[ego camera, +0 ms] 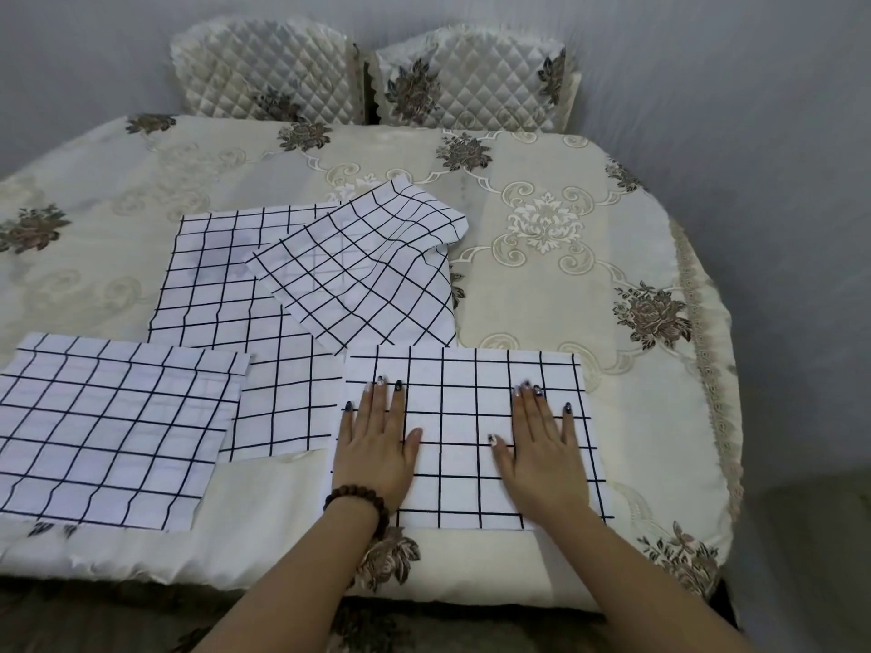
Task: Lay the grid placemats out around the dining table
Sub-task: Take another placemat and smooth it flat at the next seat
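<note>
Placemats of thin white cloth with a black grid, four in view, on a table with rounded corners. Near placemat [471, 384] at 5 o'clock: rectangular, smooth, square to the table's near edge, held down under both palms. Left hand [379, 445] flat on its left part, open, fingers straight and close together, thumb out to the side; dark bead bracelet [358, 499] round that wrist. Right hand [542, 445] flat on its right part, likewise open, fingers straight, gripping nothing. Dark patterned nails on both.

Left placemat [108, 431] at 8 o'clock, faintly wavy, far right corner over the middle placemat [221, 285], a larger sheet reaching from 10 o'clock toward the centre. Rumpled placemat [367, 275] at the centre, turned at an angle, far corner curled and creased, lying across the middle one and meeting the far edge of the near one.

Beneath all, cream tablecloth [542, 275]: glossy woven fabric, pale scrollwork, brown flower bunches, lace trim along the 3 o'clock edge. At 12 o'clock, two chair backs side by side, left chair cover [264, 73] and right chair cover [476, 77], both quilted satin, diamond-stitched, scalloped at the rim, with the same brown flowers.
</note>
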A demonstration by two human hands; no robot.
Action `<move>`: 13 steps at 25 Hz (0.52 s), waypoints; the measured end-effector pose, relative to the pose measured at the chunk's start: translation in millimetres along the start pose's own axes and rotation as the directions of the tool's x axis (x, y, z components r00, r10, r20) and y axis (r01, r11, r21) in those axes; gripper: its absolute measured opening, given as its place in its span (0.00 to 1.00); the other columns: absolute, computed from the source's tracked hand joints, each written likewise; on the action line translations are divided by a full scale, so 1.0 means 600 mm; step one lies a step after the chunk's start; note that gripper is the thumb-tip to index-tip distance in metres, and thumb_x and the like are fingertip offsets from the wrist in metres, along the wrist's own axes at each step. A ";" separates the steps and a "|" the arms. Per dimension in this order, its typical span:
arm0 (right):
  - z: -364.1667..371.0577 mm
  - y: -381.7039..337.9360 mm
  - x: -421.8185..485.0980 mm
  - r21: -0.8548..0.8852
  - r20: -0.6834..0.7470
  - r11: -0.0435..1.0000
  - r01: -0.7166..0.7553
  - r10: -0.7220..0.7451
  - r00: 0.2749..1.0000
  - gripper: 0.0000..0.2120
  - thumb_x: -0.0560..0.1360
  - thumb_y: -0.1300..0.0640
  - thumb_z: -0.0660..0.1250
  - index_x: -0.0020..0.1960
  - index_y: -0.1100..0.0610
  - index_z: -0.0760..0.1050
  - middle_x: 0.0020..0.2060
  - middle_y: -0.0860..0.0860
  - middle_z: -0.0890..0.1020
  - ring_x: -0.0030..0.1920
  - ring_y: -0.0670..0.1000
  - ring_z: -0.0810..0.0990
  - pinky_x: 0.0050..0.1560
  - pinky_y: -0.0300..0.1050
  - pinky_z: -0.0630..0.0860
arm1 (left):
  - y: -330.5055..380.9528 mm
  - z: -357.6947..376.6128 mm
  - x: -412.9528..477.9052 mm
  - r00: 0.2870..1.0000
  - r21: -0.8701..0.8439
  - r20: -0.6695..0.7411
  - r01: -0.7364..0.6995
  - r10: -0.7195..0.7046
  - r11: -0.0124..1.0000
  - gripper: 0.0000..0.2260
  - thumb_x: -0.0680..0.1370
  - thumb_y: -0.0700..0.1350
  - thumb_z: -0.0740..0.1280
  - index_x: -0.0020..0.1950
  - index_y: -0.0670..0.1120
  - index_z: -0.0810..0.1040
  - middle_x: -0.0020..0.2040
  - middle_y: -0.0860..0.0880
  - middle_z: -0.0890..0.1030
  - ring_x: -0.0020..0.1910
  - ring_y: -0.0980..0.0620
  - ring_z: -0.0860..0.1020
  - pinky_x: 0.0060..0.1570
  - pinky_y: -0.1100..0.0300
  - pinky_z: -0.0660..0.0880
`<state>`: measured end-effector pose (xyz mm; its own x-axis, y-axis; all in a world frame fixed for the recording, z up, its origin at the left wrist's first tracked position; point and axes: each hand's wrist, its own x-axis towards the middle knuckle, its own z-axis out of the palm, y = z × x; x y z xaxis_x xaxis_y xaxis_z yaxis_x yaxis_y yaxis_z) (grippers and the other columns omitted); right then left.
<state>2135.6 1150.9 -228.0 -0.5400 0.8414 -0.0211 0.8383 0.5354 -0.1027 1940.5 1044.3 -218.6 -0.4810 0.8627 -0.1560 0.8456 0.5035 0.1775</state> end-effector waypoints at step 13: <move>-0.097 0.084 -0.032 0.668 0.153 0.640 -0.380 0.382 0.911 0.27 0.80 0.56 0.57 0.75 0.63 0.56 0.74 0.59 0.61 0.73 0.57 0.61 0.71 0.48 0.57 | -0.060 -0.095 -0.045 0.905 -0.656 0.002 0.323 -0.426 0.683 0.23 0.80 0.45 0.60 0.73 0.38 0.62 0.72 0.40 0.67 0.71 0.43 0.65 0.67 0.53 0.63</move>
<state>2192.6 1166.1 -175.1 -0.1832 0.9604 -0.2101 0.6913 -0.0261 -0.7221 1909.7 1005.4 -165.2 -0.7951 0.5658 -0.2184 0.2700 0.6526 0.7080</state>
